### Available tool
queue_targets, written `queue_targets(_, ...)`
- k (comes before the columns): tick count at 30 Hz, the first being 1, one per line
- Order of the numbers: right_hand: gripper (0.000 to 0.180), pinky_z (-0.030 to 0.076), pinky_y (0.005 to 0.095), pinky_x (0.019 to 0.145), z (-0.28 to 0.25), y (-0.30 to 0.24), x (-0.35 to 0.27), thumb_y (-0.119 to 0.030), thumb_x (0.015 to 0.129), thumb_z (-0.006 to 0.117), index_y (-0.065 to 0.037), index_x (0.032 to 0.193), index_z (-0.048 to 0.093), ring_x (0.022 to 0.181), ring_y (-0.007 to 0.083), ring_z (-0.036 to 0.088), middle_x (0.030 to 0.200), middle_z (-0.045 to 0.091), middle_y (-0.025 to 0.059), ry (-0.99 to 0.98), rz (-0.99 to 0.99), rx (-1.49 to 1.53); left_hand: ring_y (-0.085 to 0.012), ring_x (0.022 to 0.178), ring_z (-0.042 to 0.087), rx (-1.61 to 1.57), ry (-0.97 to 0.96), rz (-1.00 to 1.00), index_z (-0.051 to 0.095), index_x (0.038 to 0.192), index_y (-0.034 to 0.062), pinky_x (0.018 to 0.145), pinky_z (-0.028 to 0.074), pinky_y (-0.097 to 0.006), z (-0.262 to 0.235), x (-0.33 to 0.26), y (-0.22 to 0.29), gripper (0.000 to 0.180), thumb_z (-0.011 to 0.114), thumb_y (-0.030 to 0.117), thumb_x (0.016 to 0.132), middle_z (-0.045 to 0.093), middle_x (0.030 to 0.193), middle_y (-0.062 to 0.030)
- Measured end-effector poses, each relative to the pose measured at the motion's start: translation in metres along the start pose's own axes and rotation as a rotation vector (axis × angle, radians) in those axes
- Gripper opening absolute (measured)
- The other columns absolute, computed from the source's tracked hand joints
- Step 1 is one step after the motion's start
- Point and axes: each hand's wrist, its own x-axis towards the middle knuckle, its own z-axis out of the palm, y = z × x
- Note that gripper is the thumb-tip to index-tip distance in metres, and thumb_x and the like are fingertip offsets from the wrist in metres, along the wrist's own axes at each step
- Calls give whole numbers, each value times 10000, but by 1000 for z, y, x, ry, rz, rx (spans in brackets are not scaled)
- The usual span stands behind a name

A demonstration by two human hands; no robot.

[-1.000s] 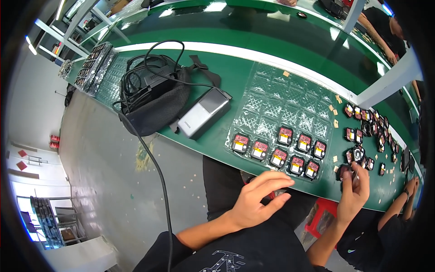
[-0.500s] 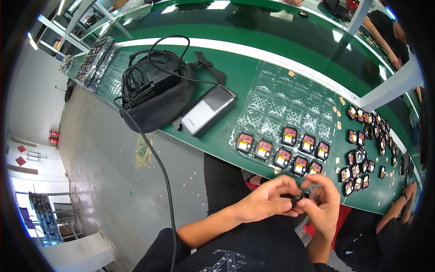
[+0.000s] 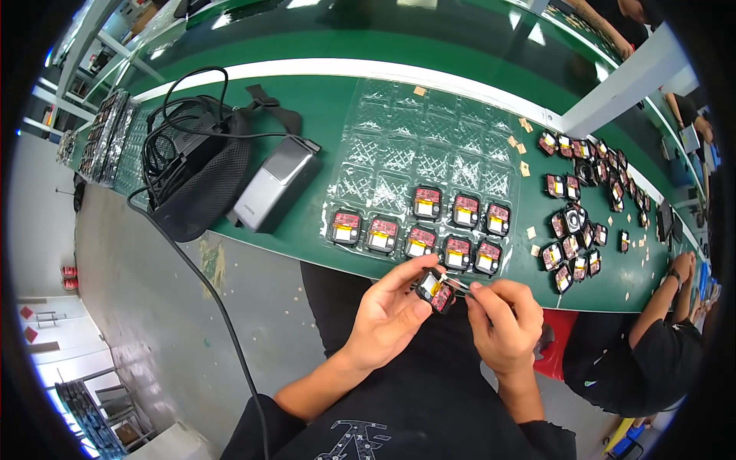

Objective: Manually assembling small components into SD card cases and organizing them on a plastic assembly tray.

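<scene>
Below the near edge of the green bench (image 3: 322,100), over the lap: left hand (image 3: 391,310) pinches a small black module (image 3: 434,289) with red board and yellow patch, thumb and fingers closed on its sides. Right hand (image 3: 502,322) closed too, fingertips pinching something thin and pale at the module's right edge; too small to tell what it is. Hands almost touching, module between them, tilted.

Handling guess: module looks light, rigid, small, with exposed electronics on the face, so probably fragile there. Best held by the black outer edges, not on the board or yellow patch. The thin bit at the right hand likely flimsy, easy to bend or tear.

Surface: bench is a smooth green mat with a white stripe along the far side. Clear blister tray (image 3: 429,153) sits mid-bench; its near rows hold like modules, far rows unfilled. Loose modules (image 3: 575,230) scattered toward the right end, with small tan scraps near them. Grey box device (image 3: 272,184) left of the tray, touching a black mesh bag (image 3: 195,184) with coiled black cable (image 3: 172,130) that drops off the near edge. Stacked trays (image 3: 103,138) at the far left end.

Room: grey concrete floor, workshop look. Another person (image 3: 652,360) in black sits at the right.
</scene>
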Motion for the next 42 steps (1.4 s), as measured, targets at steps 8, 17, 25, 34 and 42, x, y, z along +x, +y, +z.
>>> queue_targets(8, 292, 447, 310, 499, -2, 7, -5, 36, 700, 805, -32, 976, 738, 586, 177, 585, 838, 633, 47, 17, -38, -12, -329, 1308, 554, 145, 0, 11, 416, 1485, -1, 1081, 509, -510, 1, -1, -7, 594, 691, 97, 968, 508, 1369, -136)
queue_targets(17, 287, 436, 311, 495, -1, 7, -7, 22, 701, 805, -36, 975, 741, 572, 174, 573, 827, 631, 40, 35, -38, -21, -332, 1304, 557, 166, 37, -12, 432, 1468, 1, 1062, 528, -510, 2, -1, -6, 569, 686, 66, 963, 513, 1362, -136)
queue_targets(25, 255, 457, 310, 522, 0, 3, -10, 71, 716, 813, -15, 943, 737, 609, 203, 598, 829, 638, 71, -8, -38, -11, -342, 1313, 553, 175, 44, -19, 436, 1460, -7, 1063, 527, -506, 3, -4, -8, 570, 692, 47, 954, 522, 1356, -140)
queue_targets(34, 211, 502, 297, 542, -4, -1, -11, 62, 765, 798, -7, 958, 747, 634, 171, 640, 846, 662, 81, -55, 279, 295, -352, 1304, 565, 245, 21, 41, 443, 1454, -45, 1082, 511, -507, 6, -4, -7, 579, 705, 38, 944, 524, 1373, -152)
queue_targets(42, 190, 504, 289, 522, 3, -4, -15, 60, 778, 797, -2, 949, 743, 613, 160, 639, 851, 665, 86, -31, 291, 279, -357, 1301, 568, 272, 83, 22, 433, 1467, -61, 1087, 510, -480, 6, -6, -9, 618, 727, 56, 935, 515, 1385, -168)
